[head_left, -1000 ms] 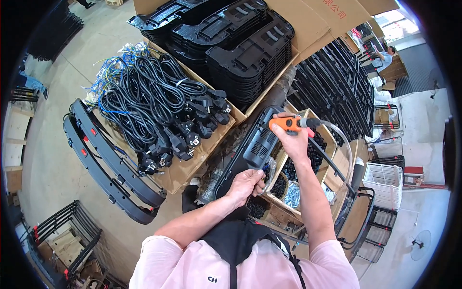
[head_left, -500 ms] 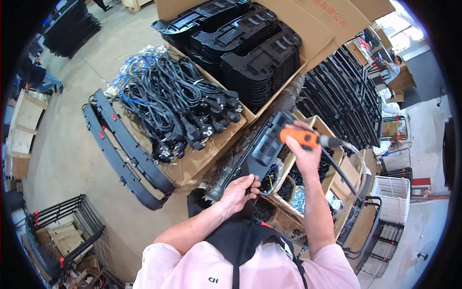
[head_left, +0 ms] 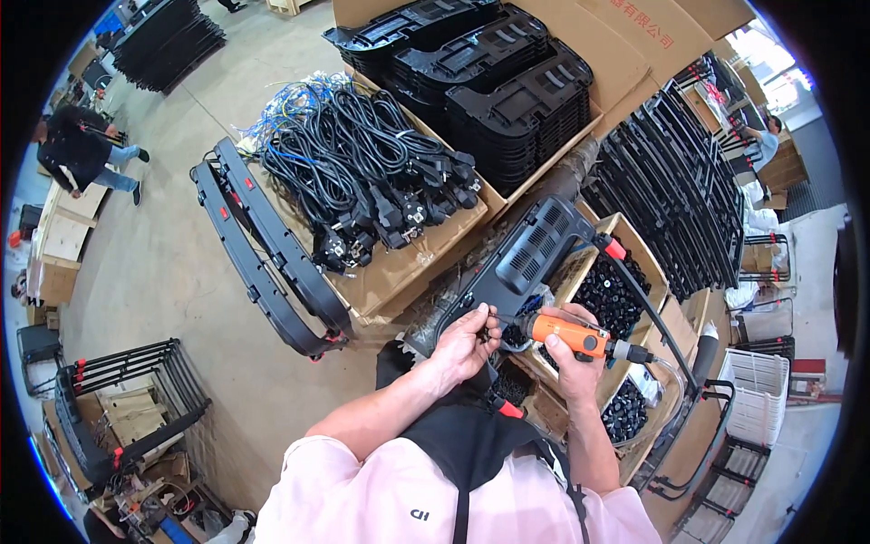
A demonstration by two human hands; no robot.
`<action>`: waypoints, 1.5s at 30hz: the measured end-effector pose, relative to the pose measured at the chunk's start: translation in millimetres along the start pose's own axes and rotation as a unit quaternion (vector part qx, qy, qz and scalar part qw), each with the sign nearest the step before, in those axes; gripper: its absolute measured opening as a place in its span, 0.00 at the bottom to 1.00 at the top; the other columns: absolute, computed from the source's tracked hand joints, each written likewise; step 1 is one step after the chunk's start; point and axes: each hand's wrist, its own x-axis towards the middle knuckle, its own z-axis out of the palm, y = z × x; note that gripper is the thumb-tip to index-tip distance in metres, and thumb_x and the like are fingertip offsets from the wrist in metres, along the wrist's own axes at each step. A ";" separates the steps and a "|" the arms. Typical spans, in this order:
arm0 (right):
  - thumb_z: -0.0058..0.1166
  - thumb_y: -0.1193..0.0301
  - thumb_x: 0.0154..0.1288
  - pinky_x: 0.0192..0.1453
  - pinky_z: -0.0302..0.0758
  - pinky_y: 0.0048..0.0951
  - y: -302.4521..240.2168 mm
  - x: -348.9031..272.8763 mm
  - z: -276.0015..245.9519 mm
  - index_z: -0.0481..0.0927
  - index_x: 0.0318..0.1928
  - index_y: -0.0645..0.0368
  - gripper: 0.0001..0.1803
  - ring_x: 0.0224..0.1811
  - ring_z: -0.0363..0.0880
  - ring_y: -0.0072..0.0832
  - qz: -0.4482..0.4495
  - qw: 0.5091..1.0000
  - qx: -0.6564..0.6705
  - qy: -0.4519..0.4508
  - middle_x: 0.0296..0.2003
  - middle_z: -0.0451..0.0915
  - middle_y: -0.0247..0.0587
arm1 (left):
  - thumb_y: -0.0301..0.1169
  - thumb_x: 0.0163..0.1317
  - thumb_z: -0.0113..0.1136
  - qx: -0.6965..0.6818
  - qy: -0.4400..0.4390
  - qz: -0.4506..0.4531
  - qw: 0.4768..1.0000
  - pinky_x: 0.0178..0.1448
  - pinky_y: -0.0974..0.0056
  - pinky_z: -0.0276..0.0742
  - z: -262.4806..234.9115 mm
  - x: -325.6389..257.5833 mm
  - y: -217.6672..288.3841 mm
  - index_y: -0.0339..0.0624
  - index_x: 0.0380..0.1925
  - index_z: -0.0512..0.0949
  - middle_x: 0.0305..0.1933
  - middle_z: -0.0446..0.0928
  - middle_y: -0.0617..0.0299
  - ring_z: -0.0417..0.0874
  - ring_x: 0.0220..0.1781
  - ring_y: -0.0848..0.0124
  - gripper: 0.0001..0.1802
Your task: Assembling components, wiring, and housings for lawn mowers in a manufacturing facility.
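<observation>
My right hand (head_left: 577,370) is wrapped around an orange air screwdriver (head_left: 564,335), whose bit points left. A hose runs from its rear end. My left hand (head_left: 464,345) is closed in a pinch at the bit's tip; whatever sits between the fingertips is too small to make out. Beneath and beyond both hands lies a long black plastic housing (head_left: 518,257) with vent slots. A black tube frame (head_left: 645,295) with red pieces meets the housing's far end and slopes down to the right.
Wooden bins of small black parts (head_left: 609,288) stand by my right hand. Left of the housing, bundled power cords (head_left: 362,172) lie on a cardboard box beside two dark curved rails (head_left: 272,258). Stacked black panels (head_left: 517,100) fill a carton behind. A person (head_left: 86,154) stands far left.
My right hand has brought the screwdriver down and left, from over the bins to my left fingertips. The left hand has turned up slightly toward the bit. The whole view has shifted.
</observation>
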 end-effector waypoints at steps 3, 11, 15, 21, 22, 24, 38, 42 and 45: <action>0.69 0.77 0.66 0.70 0.79 0.41 0.9 -5.3 -2.0 0.71 0.67 0.65 0.31 0.61 0.85 0.38 -0.007 1.000 -0.009 -0.005 0.59 0.85 0.57 | 0.41 0.82 0.58 -0.002 -0.020 -0.001 1.000 0.41 0.66 0.86 -2.6 -5.7 -1.8 0.44 0.50 0.82 0.36 0.83 0.68 0.86 0.35 0.72 0.13; 0.69 0.78 0.67 0.69 0.81 0.41 -3.9 -8.8 8.6 0.72 0.67 0.65 0.30 0.62 0.84 0.38 -0.005 0.999 -0.022 -0.032 0.60 0.84 0.56 | 0.40 0.82 0.57 -0.030 -0.027 0.009 0.999 0.47 0.64 0.86 -8.7 -17.7 -2.4 0.45 0.55 0.82 0.39 0.82 0.67 0.85 0.41 0.70 0.13; 0.69 0.78 0.67 0.69 0.81 0.40 -2.4 -7.9 15.9 0.72 0.67 0.65 0.30 0.62 0.85 0.38 -0.011 0.999 -0.026 -0.039 0.59 0.84 0.56 | 0.39 0.82 0.57 -0.064 -0.033 0.013 0.997 0.49 0.63 0.86 -7.1 -23.5 0.5 0.45 0.58 0.81 0.40 0.82 0.66 0.85 0.42 0.69 0.14; 0.68 0.78 0.67 0.70 0.79 0.40 -4.7 -5.3 24.9 0.72 0.68 0.65 0.31 0.62 0.84 0.37 -0.020 0.998 -0.051 -0.045 0.59 0.84 0.55 | 0.40 0.83 0.55 -0.085 0.001 0.017 0.996 0.47 0.60 0.87 -7.0 -25.0 2.4 0.44 0.59 0.80 0.41 0.83 0.64 0.87 0.42 0.66 0.16; 0.68 0.78 0.67 0.71 0.79 0.40 -5.0 -5.0 26.7 0.71 0.68 0.65 0.31 0.63 0.83 0.37 -0.016 0.997 -0.061 -0.050 0.60 0.84 0.55 | 0.40 0.83 0.55 -0.087 0.001 0.018 0.996 0.47 0.60 0.87 -8.9 -23.8 2.2 0.44 0.59 0.80 0.41 0.83 0.64 0.87 0.42 0.66 0.16; 0.68 0.78 0.67 0.71 0.78 0.40 -5.3 -4.7 30.0 0.71 0.68 0.65 0.31 0.64 0.82 0.37 -0.012 0.996 -0.073 -0.058 0.60 0.83 0.55 | 0.41 0.83 0.54 -0.076 0.023 0.005 0.997 0.48 0.59 0.87 -12.5 -20.9 2.2 0.44 0.58 0.80 0.40 0.83 0.65 0.87 0.42 0.66 0.16; 0.68 0.81 0.67 0.69 0.81 0.37 21.5 30.7 47.9 0.73 0.67 0.65 0.30 0.61 0.83 0.35 -0.028 0.993 -0.107 -0.041 0.60 0.83 0.51 | 0.33 0.87 0.41 0.096 0.037 -0.030 0.994 0.58 0.53 0.89 -0.5 -22.9 -9.0 0.31 0.58 0.73 0.52 0.81 0.46 0.88 0.49 0.56 0.16; 0.68 0.81 0.67 0.69 0.81 0.36 22.2 33.6 49.4 0.73 0.66 0.65 0.29 0.62 0.83 0.34 -0.030 0.992 -0.117 -0.048 0.60 0.83 0.51 | 0.35 0.87 0.42 0.164 0.004 -0.038 0.986 0.57 0.56 0.89 -12.8 -22.0 -8.9 0.31 0.58 0.74 0.50 0.82 0.48 0.88 0.48 0.59 0.18; 0.68 0.81 0.67 0.68 0.80 0.36 21.9 36.1 51.5 0.74 0.66 0.64 0.29 0.62 0.83 0.34 -0.028 0.991 -0.117 -0.054 0.60 0.83 0.51 | 0.38 0.87 0.44 0.157 0.017 -0.032 0.987 0.55 0.59 0.88 -4.4 -26.2 -8.5 0.34 0.57 0.76 0.48 0.83 0.51 0.88 0.49 0.63 0.18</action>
